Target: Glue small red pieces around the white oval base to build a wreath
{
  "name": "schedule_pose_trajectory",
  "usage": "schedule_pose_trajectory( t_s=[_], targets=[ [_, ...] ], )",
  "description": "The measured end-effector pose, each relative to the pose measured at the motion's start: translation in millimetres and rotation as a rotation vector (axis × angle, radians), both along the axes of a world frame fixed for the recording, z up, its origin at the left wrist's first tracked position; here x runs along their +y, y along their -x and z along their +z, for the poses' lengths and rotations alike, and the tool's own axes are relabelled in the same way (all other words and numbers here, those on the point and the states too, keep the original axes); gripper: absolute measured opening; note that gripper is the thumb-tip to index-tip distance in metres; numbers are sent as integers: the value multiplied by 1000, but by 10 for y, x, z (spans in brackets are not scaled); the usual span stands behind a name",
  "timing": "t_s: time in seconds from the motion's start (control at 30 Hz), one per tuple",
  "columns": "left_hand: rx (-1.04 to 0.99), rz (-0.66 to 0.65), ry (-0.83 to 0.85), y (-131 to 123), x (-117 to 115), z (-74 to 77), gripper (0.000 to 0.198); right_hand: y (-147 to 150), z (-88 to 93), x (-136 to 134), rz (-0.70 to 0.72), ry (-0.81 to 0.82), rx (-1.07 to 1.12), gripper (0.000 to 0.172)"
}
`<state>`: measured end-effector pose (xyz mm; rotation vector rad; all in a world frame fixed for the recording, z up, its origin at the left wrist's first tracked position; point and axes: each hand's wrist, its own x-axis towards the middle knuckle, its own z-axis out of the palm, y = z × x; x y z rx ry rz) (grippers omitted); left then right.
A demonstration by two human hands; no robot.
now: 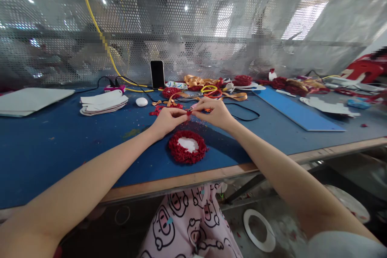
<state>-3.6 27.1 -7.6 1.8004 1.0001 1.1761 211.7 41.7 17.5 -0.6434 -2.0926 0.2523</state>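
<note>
Above the blue table both my hands meet, fingertips pinched. My left hand [167,121] is closed on a small red piece [189,113] that looks like fabric or paper. My right hand [213,113] pinches the same red piece from the other side; a small dark bit shows between the fingertips, too small to name. Just below my hands a ruffled dark red ring [175,151] with a white middle [188,144] lies flat on the table. Behind my fingers are loose red scraps [157,109] and scissors with red and yellow handles [213,92].
A phone [157,74] stands against the perforated metal screen [181,20]. White cut sheets [104,102], a white rounded object [141,102], orange ribbon [196,80], a black cord [256,115] and a blue board [293,109] lie around. The table's wooden edge [187,181] runs in front.
</note>
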Motion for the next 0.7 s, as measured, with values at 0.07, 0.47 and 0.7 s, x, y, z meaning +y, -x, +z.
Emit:
schedule_pose_trajectory(
  t_s=[0.07,0.47,0.7],
  targets=[
    [-40,-6,29,5,21,-25,34,2,2,-5,-4,9,3,12],
    [-136,-2,69,-6,7,-20,42,-2,-6,0,2,14,7,11],
    [-148,2,70,8,32,-47,37,-3,7,-15,4,18,-3,12]
  ],
)
